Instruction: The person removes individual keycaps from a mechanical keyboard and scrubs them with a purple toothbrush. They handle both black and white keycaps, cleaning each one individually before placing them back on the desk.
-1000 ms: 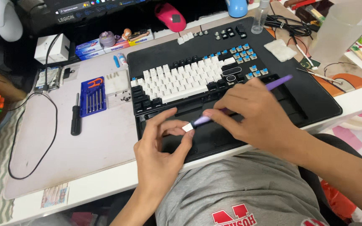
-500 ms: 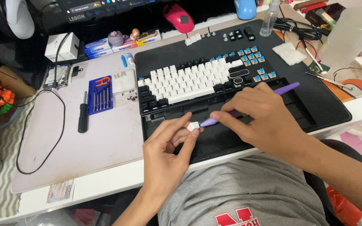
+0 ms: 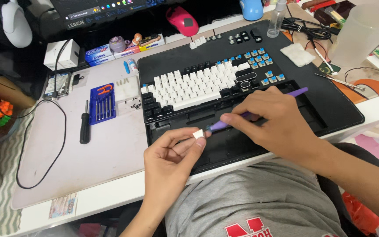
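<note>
1. The left hand pinches a small white keycap over the keyboard's front edge.
2. The right hand grips a purple brush, tip at the keycap.
3. A black mat and a grey mat cover the white desk; a blue screwdriver set lies on the left.

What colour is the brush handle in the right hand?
Purple brush handle, held by the right hand; head view.

A small white keycap is pinched just in front of the keyboard, over its near edge. A thin purple brush lies slanted across the keyboard's lower rows, its tip touching the keycap.
</note>
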